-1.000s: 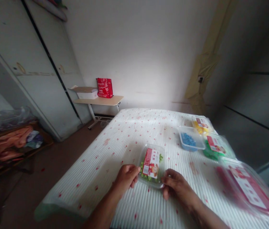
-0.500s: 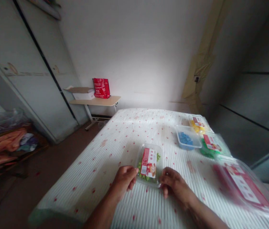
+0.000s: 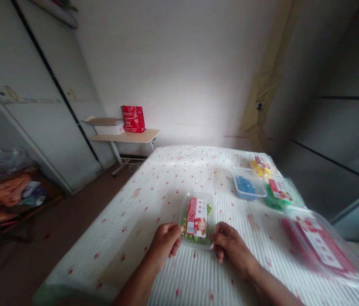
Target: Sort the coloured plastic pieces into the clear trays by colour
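A clear plastic container [image 3: 197, 219] lies near the middle of the striped, red-dotted bed cover [image 3: 166, 204]. Light green pieces show inside, and its lid carries a red and white label. My left hand [image 3: 167, 241] pinches the container's left edge between thumb and fingers. At the lower right corner, the curled fingers of my right hand [image 3: 229, 243] grip the rim. Off to the right stands an uncovered container of blue pieces [image 3: 247, 185].
On the right lie lidded containers with yellow [image 3: 262, 165], green [image 3: 281, 192] and pinkish-red [image 3: 326, 246] contents. A small table [image 3: 141, 136] by the wall bears a red bag [image 3: 133, 119] and a white box [image 3: 109, 127]. Clothes [image 3: 4, 195] lie at far left.
The view has shifted slightly, moving most things a little to the left in the picture. Both hands stay on the container of light green pieces, with no clear change in grip.
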The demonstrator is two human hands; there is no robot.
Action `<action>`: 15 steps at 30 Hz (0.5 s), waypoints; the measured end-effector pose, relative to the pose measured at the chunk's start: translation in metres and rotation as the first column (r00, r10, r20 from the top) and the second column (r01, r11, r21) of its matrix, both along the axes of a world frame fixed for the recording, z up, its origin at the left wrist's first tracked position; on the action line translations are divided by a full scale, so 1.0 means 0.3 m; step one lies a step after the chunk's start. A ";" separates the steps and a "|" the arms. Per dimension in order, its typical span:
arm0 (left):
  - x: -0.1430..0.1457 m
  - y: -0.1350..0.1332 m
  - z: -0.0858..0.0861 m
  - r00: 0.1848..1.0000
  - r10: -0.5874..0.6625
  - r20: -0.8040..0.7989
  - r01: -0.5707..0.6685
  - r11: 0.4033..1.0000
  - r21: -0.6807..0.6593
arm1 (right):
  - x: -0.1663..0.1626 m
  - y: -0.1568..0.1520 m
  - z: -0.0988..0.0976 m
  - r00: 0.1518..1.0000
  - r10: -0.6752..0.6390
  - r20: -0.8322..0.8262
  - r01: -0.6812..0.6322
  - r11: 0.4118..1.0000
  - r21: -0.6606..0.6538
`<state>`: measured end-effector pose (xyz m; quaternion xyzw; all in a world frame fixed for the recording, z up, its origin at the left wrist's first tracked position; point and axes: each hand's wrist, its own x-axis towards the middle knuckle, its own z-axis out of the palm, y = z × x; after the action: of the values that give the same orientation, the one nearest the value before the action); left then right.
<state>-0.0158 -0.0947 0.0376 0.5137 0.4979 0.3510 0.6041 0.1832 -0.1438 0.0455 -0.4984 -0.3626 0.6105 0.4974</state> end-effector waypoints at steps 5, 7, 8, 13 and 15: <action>-0.017 0.009 0.018 0.995 -0.054 -0.089 0.060 0.996 0.065 | 0.039 -0.003 0.007 0.998 0.047 0.042 -0.047 0.999 0.011; -0.023 0.014 0.018 0.995 -0.065 -0.077 0.071 0.995 0.072 | 0.055 -0.010 0.012 0.996 0.073 0.055 -0.073 0.997 0.004; -0.024 0.016 0.018 0.995 -0.071 -0.071 0.075 0.995 0.063 | 0.061 -0.014 0.014 0.994 0.088 0.058 -0.088 0.996 0.001; -0.004 0.013 0.025 0.995 -0.096 -0.038 0.095 0.995 -0.017 | 0.080 -0.039 0.020 0.989 0.130 0.072 -0.132 0.991 0.021; 0.013 0.003 0.035 0.993 -0.117 -0.014 0.116 0.992 -0.038 | 0.099 -0.052 0.027 0.983 0.151 0.105 -0.154 0.988 0.021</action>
<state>-0.0120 -0.0937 0.0481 0.5337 0.4783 0.3017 0.6288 0.2130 -0.1595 0.0535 -0.4926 -0.4337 0.6149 0.4372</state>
